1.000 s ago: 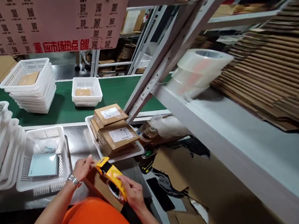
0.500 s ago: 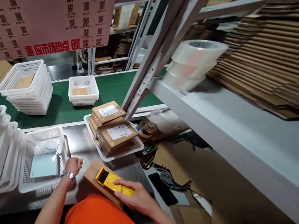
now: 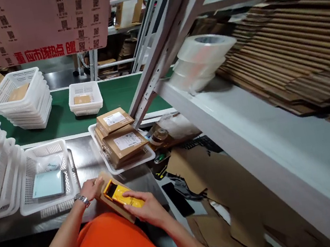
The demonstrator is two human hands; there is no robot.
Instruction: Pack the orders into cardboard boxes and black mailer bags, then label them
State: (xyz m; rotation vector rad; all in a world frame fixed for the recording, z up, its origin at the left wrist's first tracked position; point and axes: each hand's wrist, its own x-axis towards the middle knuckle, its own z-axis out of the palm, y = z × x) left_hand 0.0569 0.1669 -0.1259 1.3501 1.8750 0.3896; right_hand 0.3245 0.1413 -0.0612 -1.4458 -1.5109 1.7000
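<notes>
My right hand [image 3: 146,207] is wrapped round a yellow handheld tool [image 3: 122,195] with a dark window at its far end. Under the tool, a brown cardboard box [image 3: 106,178] lies slanted at the metal table's front edge. My left hand [image 3: 91,189], with a watch on the wrist, grips the box's far left edge with closed fingers. Left of it, a white basket [image 3: 26,199] holds a light blue flat box [image 3: 48,184] and a clear plastic packet. Beyond my hands, labelled cardboard boxes [image 3: 125,142] are piled in a white tray [image 3: 149,155].
Stacked white baskets stand at the left [image 3: 0,186] and on the green conveyor [image 3: 64,115]. A metal post [image 3: 165,38] rises beyond the tray. On the right shelf [image 3: 236,128] sit tape rolls [image 3: 196,64] and flattened cardboard [image 3: 297,40]. A phone [image 3: 177,200] lies below.
My left hand has moved right and closed on the far left edge of the cardboard box. My right hand still holds the yellow tool. The view has shifted slightly.
</notes>
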